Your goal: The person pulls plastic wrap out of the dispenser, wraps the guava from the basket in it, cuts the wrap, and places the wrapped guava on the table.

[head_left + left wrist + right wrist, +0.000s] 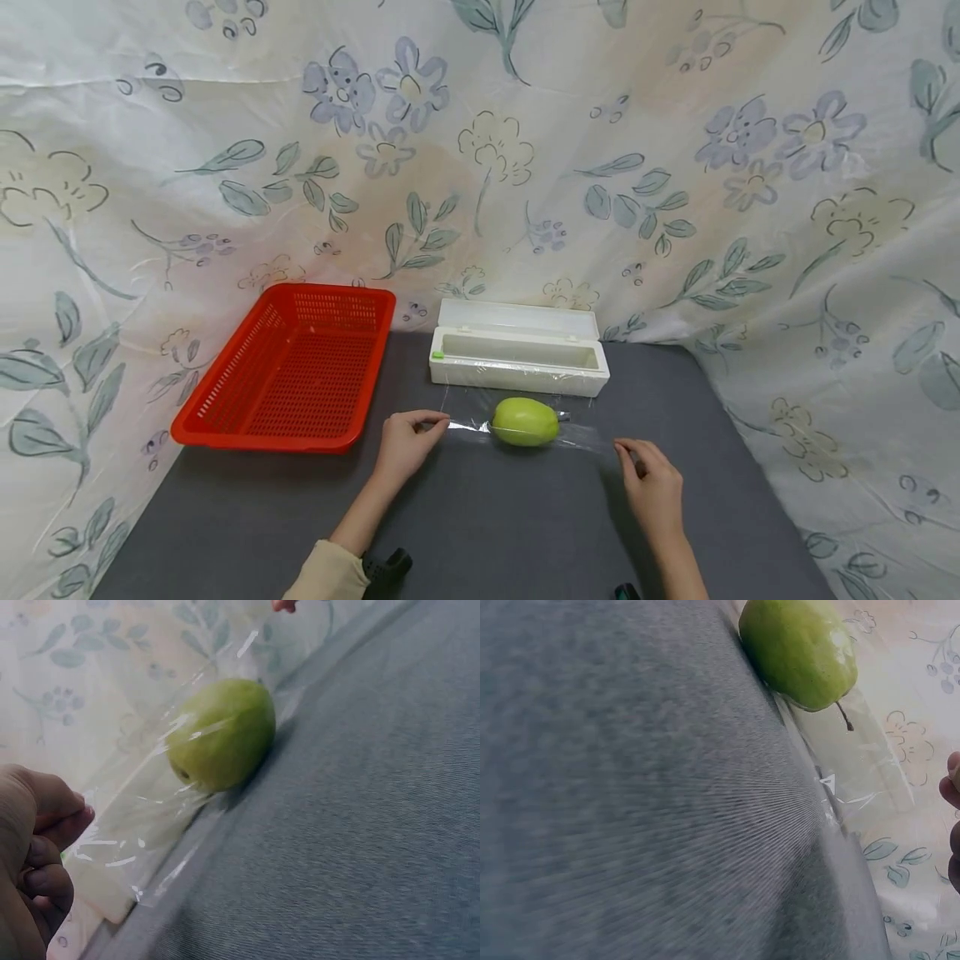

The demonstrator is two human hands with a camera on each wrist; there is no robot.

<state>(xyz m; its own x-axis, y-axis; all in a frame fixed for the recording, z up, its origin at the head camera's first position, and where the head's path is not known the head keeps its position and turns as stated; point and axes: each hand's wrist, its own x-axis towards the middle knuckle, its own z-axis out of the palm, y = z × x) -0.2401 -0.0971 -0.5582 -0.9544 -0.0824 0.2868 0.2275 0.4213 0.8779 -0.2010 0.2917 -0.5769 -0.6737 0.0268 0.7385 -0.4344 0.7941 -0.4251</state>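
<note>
A green pear point(525, 422) lies on the grey cloth, and its thin stem shows in the right wrist view. Clear plastic wrap point(467, 427) stretches sideways, part of it across the pear. My left hand point(408, 446) pinches the wrap's left edge between thumb and forefinger, with the other fingers curled. On the other side my right hand point(651, 487) pinches the wrap's right end with thumb and fingertips. Behind the pear stands a white wrap box point(519, 377), its lid raised; the wrap's far edge reaches the box front.
A red plastic basket point(348, 375) stands at the left, beside the box. Grey cloth point(510, 525) covers the table. A floral curtain point(525, 208) hangs behind and along both sides. Dark wrist gear point(390, 565) sits by the left sleeve.
</note>
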